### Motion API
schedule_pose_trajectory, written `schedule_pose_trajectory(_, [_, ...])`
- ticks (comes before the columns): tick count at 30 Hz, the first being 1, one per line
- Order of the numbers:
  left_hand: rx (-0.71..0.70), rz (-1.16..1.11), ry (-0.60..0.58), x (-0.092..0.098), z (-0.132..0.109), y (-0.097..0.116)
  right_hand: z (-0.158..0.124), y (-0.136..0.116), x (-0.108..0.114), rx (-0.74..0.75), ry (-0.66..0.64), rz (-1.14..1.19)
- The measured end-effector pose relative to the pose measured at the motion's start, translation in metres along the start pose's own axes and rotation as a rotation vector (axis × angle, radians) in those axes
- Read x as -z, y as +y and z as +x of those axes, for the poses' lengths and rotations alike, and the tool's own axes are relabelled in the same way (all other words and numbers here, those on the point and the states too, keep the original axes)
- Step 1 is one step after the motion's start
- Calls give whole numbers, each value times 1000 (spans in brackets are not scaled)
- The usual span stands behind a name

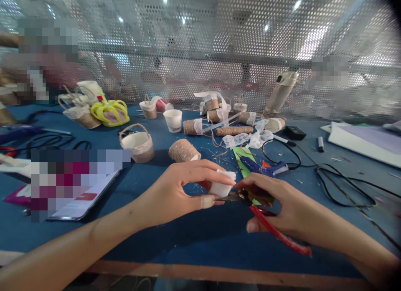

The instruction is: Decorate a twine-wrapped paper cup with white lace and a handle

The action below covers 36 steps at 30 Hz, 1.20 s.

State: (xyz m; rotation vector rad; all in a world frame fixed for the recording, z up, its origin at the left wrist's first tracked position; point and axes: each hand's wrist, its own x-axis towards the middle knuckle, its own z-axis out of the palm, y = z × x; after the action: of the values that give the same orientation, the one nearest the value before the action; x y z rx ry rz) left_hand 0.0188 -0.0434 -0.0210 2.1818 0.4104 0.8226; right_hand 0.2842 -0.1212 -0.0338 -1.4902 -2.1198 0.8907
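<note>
Between the fingers and thumb of my left hand (175,188) is a small folded white piece (222,187), perhaps lace or paper; its material is unclear. A beige bandage wraps the thumb. My right hand (290,203) grips red-handled scissors (278,232), their blades pointing left at the lower edge of the white piece, close to my left thumb. Whether the blades touch it, I cannot tell. Just beyond my left hand a twine-wrapped cup (183,150) lies on its side. A blue glue gun (258,165) and a green strip (239,159) lie behind my right hand.
A small handled basket (138,147) and a white paper cup (173,120) stand further back. Twine-wrapped cups, a twine roll (234,131) and lace (236,140) clutter the rear. Black cable (326,191) loops at right. A tablet-like device (84,203) lies left. Perforated metal (200,69) closes the back.
</note>
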Motion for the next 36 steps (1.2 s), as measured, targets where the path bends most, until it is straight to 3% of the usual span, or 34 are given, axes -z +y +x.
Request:
schedule_pose_trajectory(8, [81, -139, -17, -9, 0, -4, 0, -4, 2, -30, -100, 89])
schedule_pose_trajectory(14, [310, -375, -37, -13, 2, -3, -4, -12, 8, -102, -232, 268])
schedule_pose_trajectory(21, [553, -596, -150, -12, 5, -4, -9, -18, 14, -41, -415, 581])
schedule_pose_trajectory(26, [615, -635, -201, -10, 8, -3, -11, -20, 12, 3, -400, 616])
schedule_pose_trajectory(30, [669, -623, -217, -6, 10, -4, -8, -16, 2, 70, -477, 769])
schedule_pose_trajectory(36, [625, -646, -185, -5, 11, -3, -4, -9, -14, 146, -436, 856])
